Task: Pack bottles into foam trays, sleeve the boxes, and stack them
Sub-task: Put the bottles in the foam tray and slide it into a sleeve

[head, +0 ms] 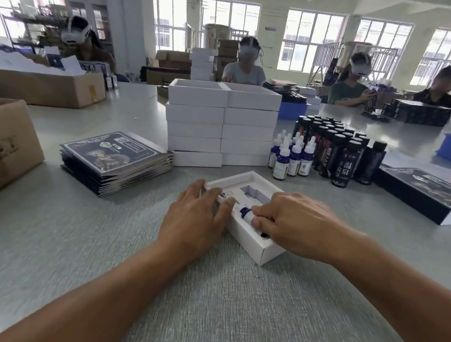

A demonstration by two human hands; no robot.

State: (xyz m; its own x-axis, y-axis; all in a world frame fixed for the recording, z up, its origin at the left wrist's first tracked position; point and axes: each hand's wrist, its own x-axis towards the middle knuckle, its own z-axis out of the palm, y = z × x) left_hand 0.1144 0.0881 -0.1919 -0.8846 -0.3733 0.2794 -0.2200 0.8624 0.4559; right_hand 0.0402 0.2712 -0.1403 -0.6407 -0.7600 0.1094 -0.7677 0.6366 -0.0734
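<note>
A white box with a foam tray (263, 251) lies on the table in front of me. My right hand (296, 224) grips a small blue dropper bottle (245, 213) lying in the near cutout of the tray. My left hand (195, 216) rests flat on the tray's left side, fingers spread over a small labelled item. A far cutout (253, 193) in the foam is empty. Several blue dropper bottles (290, 156) and several tall dark bottles (338, 145) stand behind the tray to the right.
Two stacks of white boxes (223, 122) stand behind the tray. A pile of dark printed sleeves (115, 160) lies at the left, and a sleeved dark box (431, 195) at the right. Cardboard cartons (1, 145) sit far left. Several people work at the table's far side.
</note>
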